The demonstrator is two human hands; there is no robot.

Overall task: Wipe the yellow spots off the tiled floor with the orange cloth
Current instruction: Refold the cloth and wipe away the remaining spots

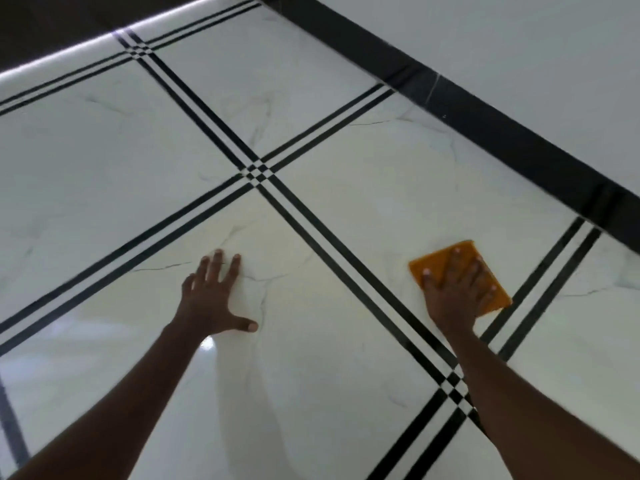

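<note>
An orange cloth [436, 263] lies flat on the glossy white tiled floor [346, 341] at the right. My right hand [453, 292] presses down on the cloth with fingers spread across it. My left hand [214, 296] rests flat on the tile to the left, fingers apart, holding nothing. I see no yellow spots on the visible tiles; the area under the cloth is hidden.
Double black stripes [294, 209] cross the floor in a grid between the marble tiles. A black skirting band [485, 116] runs along the base of a pale wall [519, 46] at the upper right. A dark area [52, 19] borders the floor at the upper left.
</note>
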